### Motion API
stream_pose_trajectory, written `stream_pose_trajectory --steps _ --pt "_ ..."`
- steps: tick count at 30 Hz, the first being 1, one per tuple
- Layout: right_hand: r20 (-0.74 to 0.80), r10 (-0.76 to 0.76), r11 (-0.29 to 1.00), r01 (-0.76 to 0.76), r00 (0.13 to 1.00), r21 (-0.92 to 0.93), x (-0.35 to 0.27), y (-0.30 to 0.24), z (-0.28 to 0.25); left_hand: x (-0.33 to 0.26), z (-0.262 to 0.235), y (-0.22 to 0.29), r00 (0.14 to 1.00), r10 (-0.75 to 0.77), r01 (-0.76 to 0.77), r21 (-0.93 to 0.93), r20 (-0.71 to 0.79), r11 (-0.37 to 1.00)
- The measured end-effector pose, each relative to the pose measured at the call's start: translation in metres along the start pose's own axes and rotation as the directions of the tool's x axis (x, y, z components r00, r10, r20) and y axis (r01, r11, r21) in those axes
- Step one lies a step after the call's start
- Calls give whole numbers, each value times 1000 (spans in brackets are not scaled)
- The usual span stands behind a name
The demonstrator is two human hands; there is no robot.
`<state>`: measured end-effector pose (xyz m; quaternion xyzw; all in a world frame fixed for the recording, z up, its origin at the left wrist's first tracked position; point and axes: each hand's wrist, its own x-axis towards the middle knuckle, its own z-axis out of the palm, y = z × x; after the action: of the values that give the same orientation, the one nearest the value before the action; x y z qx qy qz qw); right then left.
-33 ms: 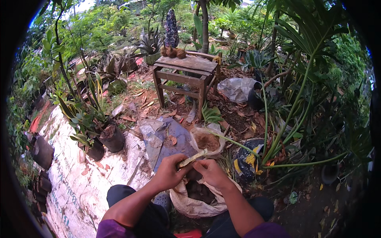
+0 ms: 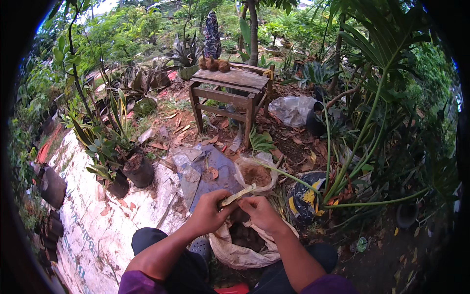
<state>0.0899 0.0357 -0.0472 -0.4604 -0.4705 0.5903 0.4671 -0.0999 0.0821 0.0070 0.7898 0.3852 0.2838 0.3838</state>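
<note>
In front of me, my left hand (image 2: 209, 211) is closed round a pale yellowish flat strip (image 2: 239, 195), which points up and to the right; its exact kind is unclear. Beside the strip, my right hand (image 2: 264, 215) has its fingers pinched together. What they hold is hidden. Both hands are above an open whitish sack (image 2: 254, 260) between my legs, with dark soil-like lumps (image 2: 245, 236) inside. Just beyond the hands stands a clear plastic bag (image 2: 268, 159) of brown fibre (image 2: 255, 173).
Ahead is a wooden stool (image 2: 227, 79) with several brown fibre balls (image 2: 214, 64) on top. Potted plants (image 2: 138, 169) stand left on a white sheet (image 2: 83, 220). A dark grey sheet (image 2: 205, 169) lies beyond my hands. A large-leaved plant (image 2: 364, 142) spreads long stalks at right.
</note>
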Motion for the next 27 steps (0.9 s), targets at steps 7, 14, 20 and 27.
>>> stream_pose_trajectory --steps 7,14,20,27 --pt "-162 37 998 -29 986 50 10 -9 -13 8 3 -3 994 -44 23 -212 -95 977" --pt "-330 -71 990 105 941 89 9 -21 -32 18 -1 6 984 40 -64 -138 -176 988" --pt "-248 -32 987 71 968 147 3 -21 -48 35 -33 17 924 -33 -191 -535 -380 823" --pt "-211 -24 966 77 977 248 -20 -40 -44 50 -46 22 935 -199 -106 -768 -292 632"
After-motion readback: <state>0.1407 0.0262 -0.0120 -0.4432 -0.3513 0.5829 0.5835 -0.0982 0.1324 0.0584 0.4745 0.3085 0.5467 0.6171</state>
